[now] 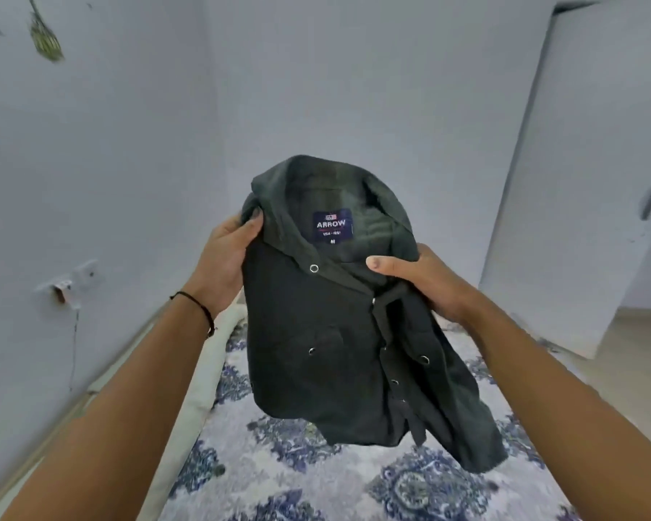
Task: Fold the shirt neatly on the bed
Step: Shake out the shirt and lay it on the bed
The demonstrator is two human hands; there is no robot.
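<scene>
both the left hand [229, 257] and right hand [425, 280] gripped the dark shirt [339, 344], seemingly folded but held above the bed [279, 464], not yet laid down.

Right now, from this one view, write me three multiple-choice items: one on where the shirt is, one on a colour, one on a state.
1. Where is the shirt?
A) held up above the bed
B) lying flat on it
C) on the floor

2. What colour is the neck label?
A) red
B) dark blue
C) yellow

3. What do the left hand and right hand do?
A) both rest on the bed
B) one grips, one hangs free
C) both grip the shirt

Answers:
1. A: the shirt's lower edge hangs clear of the bed.
2. B: the label is a navy patch with white lettering.
3. C: each hand wraps round the cloth near the collar.
</scene>
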